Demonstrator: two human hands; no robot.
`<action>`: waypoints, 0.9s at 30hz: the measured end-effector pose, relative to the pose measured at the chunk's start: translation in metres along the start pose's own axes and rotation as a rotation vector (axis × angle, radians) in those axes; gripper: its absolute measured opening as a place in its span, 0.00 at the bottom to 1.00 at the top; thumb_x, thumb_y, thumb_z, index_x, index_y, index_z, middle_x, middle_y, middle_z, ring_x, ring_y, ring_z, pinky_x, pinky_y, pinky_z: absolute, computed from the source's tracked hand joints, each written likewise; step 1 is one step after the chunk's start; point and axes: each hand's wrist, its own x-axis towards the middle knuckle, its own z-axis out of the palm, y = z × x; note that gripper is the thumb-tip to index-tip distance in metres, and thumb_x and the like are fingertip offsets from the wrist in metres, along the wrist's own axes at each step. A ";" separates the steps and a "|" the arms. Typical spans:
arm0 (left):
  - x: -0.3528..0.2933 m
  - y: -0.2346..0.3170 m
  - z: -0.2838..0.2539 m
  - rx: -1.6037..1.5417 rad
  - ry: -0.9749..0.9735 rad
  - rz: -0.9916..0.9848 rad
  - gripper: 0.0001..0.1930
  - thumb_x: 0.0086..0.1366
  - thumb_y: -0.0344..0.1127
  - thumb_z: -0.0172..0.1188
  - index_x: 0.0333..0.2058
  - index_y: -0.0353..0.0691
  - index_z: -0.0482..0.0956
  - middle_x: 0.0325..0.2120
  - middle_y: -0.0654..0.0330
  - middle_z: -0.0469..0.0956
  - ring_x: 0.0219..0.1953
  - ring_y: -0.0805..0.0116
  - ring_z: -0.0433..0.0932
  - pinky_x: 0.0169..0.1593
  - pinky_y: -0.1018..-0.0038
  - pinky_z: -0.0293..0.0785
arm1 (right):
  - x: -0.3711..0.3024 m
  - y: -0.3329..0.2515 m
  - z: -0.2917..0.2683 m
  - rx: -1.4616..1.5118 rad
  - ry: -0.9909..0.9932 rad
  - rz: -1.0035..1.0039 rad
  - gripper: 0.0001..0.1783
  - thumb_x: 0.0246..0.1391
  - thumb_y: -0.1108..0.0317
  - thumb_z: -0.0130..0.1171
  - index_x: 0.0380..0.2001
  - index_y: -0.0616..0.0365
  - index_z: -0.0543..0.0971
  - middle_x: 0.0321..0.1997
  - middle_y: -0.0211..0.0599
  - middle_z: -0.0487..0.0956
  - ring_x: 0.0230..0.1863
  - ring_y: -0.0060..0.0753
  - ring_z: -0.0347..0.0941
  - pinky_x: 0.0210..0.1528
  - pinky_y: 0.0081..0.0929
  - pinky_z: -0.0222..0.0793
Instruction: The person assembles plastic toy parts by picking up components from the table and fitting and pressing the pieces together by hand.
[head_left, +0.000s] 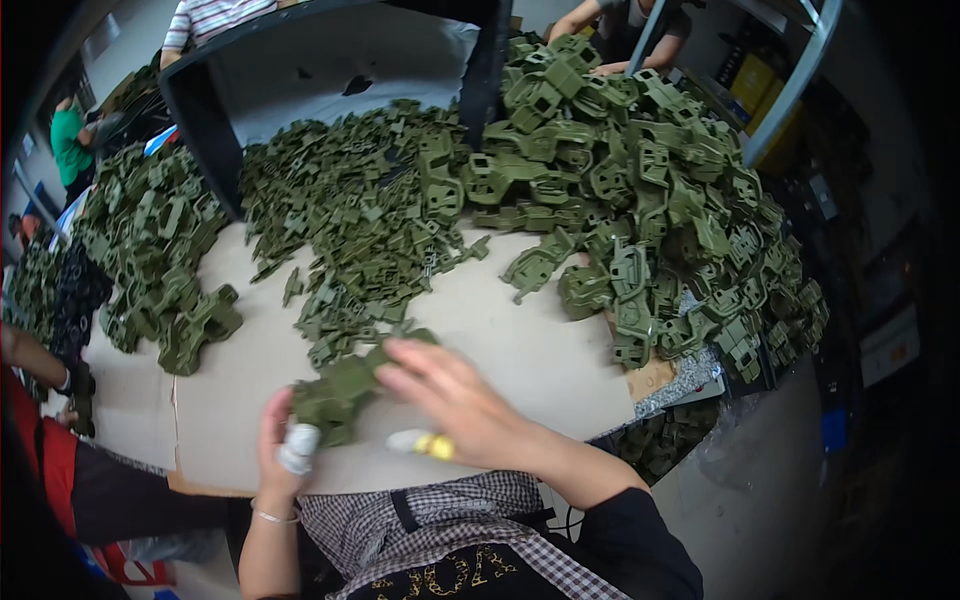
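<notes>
While the left hand held a green plastic part over the tabletop, the right hand, fingers spread and empty, should have steadied it squarely.

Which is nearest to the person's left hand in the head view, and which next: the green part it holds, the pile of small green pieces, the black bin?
From the left hand, in the head view:
1. Green part: held in that hand, just above it.
2. Pile of small green pieces: mid-table, beyond the hands.
3. Black bin: far edge, tipped on its side.
</notes>
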 end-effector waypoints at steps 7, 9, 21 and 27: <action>0.064 0.025 -0.107 -0.095 0.622 0.344 0.28 0.61 0.32 0.46 0.60 0.38 0.51 0.60 0.58 0.52 0.61 0.64 0.54 0.61 0.69 0.52 | -0.099 0.052 -0.078 -0.787 0.582 0.816 0.43 0.40 0.67 0.64 0.59 0.62 0.54 0.60 0.53 0.55 0.58 0.54 0.52 0.57 0.45 0.50; 0.080 0.015 -0.141 0.068 0.873 0.412 0.28 0.61 0.29 0.43 0.60 0.38 0.49 0.60 0.57 0.51 0.62 0.66 0.50 0.63 0.70 0.46 | -0.118 0.067 -0.082 -0.832 0.562 0.904 0.42 0.41 0.66 0.64 0.58 0.62 0.55 0.58 0.51 0.57 0.56 0.52 0.54 0.57 0.42 0.52; -0.004 0.034 0.087 -0.177 0.134 -0.027 0.39 0.59 0.54 0.51 0.62 0.45 0.43 0.62 0.54 0.46 0.64 0.58 0.46 0.61 0.54 0.48 | -0.089 0.021 -0.031 -0.576 0.592 0.467 0.30 0.39 0.64 0.63 0.48 0.62 0.69 0.51 0.49 0.66 0.54 0.48 0.59 0.54 0.41 0.56; 0.007 0.013 0.121 -0.732 0.221 -0.292 0.38 0.56 0.56 0.54 0.59 0.42 0.51 0.55 0.55 0.59 0.55 0.61 0.61 0.58 0.63 0.58 | -0.070 -0.027 0.053 -0.310 0.113 -0.068 0.27 0.40 0.59 0.62 0.44 0.63 0.72 0.51 0.49 0.66 0.53 0.47 0.61 0.54 0.42 0.56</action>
